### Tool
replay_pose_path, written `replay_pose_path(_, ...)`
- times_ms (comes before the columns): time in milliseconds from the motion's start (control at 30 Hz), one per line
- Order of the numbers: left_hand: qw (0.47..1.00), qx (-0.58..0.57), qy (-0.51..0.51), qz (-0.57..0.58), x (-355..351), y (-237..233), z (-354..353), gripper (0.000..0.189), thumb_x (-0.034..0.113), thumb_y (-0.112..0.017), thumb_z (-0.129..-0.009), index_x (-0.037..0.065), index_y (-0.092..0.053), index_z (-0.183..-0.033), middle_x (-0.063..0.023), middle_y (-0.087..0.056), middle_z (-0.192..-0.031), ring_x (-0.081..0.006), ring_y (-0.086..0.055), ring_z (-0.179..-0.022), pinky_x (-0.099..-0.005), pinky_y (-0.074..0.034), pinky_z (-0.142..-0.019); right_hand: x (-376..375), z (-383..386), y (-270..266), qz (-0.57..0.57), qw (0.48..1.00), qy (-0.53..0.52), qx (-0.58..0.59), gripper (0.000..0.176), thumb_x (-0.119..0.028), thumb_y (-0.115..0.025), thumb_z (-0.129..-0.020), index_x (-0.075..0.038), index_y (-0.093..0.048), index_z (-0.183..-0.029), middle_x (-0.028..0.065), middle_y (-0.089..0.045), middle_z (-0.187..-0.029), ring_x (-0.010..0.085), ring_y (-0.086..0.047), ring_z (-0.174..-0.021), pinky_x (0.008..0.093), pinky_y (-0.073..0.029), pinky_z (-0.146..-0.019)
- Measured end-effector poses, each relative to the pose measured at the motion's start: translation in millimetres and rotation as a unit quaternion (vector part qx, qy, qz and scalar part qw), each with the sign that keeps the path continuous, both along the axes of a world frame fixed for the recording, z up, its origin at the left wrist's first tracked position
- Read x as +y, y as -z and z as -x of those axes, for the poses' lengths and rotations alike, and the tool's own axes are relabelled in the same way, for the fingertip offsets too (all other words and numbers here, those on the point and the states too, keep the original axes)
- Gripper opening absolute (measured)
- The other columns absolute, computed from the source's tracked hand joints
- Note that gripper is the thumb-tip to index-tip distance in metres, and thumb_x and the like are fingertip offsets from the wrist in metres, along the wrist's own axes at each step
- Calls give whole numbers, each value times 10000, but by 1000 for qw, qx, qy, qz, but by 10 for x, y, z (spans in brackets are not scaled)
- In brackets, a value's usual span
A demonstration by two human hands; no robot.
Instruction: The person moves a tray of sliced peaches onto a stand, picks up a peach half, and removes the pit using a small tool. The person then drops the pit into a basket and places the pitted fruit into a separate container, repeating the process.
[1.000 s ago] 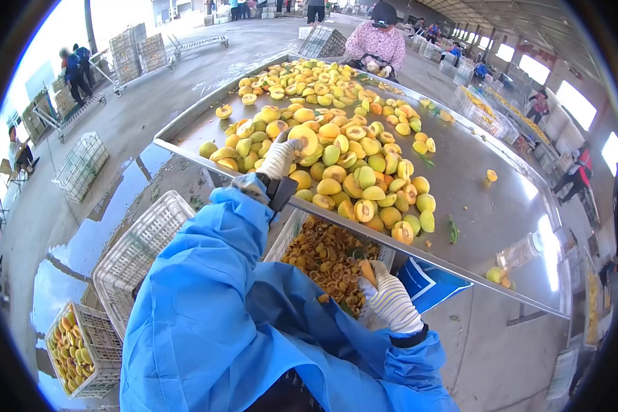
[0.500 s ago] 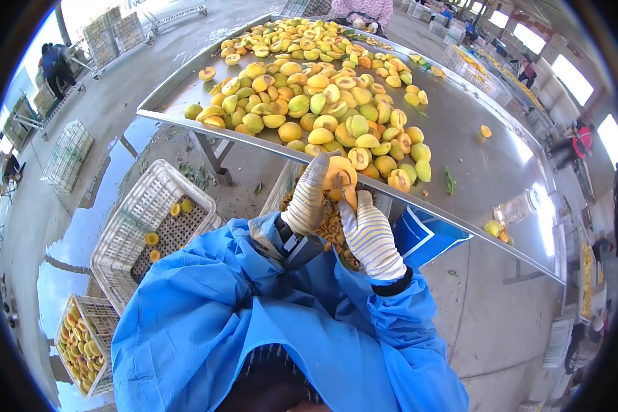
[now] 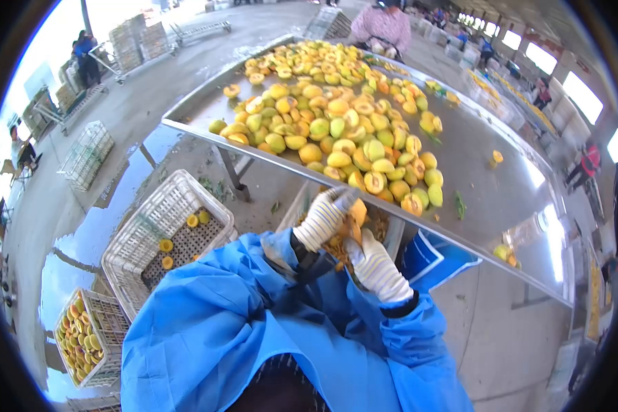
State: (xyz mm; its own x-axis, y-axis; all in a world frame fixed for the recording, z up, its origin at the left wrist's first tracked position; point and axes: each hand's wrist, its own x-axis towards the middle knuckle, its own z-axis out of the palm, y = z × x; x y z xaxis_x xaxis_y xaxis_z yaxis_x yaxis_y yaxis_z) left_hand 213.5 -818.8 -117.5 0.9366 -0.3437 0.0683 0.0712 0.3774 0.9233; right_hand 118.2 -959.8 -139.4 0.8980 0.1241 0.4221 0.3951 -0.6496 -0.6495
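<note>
My left hand (image 3: 325,218), in a striped knit glove, is closed on a halved yellow peach (image 3: 358,212), just off the near edge of the metal table (image 3: 470,175). My right hand (image 3: 380,270), gloved alike, meets the fruit from below. Its thumb and fingers are pinched together; what they grip is blurred and I cannot make it out. Under both hands stands a crate (image 3: 394,237) holding orange-brown scraps, partly hidden by my arms. A big heap of peaches (image 3: 336,130), many cut in half, lies on the table.
A white crate (image 3: 134,237) with a few peach halves stands on the left, and a fuller crate (image 3: 110,329) sits nearer. A blue bin (image 3: 429,261) is under the table edge at right. Across the table is a person in a pink patterned top (image 3: 384,31).
The view has shifted, so the table sits lower and further right. My left fingers have moved over the top of the peach half, which is turned and shows less of its cut face.
</note>
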Motion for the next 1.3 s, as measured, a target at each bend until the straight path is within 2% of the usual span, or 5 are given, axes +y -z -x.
replay_pose_path(100, 999, -7, -7, -43, -46, -189, 138, 359, 298, -677, -933, 8, -638, -1140, 9, -630, -937, -64, -563, -799, -211, -486, -700, 102, 161, -578, -379, 810, -10, 447, 338, -470, -551, -959, -154, -502, -1069, -30, -419, -579, 84, -388, -394, 248, -315, -340)
replay_pose_path(533, 987, 70, 83, 115, -103, 103, 28, 530, 476, -658, -905, 42, -594, -1204, -48, -633, -1045, -136, -604, -963, -285, -507, -838, 22, 168, -576, -384, 824, -25, 417, 458, -595, -570, -913, -141, -516, -932, -21, -447, -595, 101, -349, -393, 245, -286, -366)
replay_pose_path(867, 993, 61, -40, 91, -227, 182, 41, 341, 291, -741, -882, 70, -634, -1118, 26, -607, -867, -66, -558, -681, -216, -470, -606, 8, 129, -454, -620, 613, -111, 477, 365, -513, -550, -954, -148, -546, -937, -15, -447, -563, 97, -371, -369, 229, -275, -337)
replay_pose_path(1100, 943, 216, 182, 175, -24, -276, 59, 422, 419, -655, -921, 70, -617, -1155, -74, -662, -1039, -178, -648, -948, -344, -552, -822, -209, 79, -452, -419, 773, -22, 476, 421, -568, -545, -939, -147, -545, -952, -18, -457, -590, 89, -391, -395, 250, -332, -357)
replay_pose_path(1300, 998, 44, -7, 34, -197, 318, -29, 349, 362, -644, -946, 76, -633, -1146, 18, -637, -919, -92, -615, -821, -250, -512, -686, 46, 18, -53, -356, 882, 20, 307, 496, -646, -560, -889, -151, -529, -889, -21, -416, -557, 102, -362, -377, 271, -308, -353)
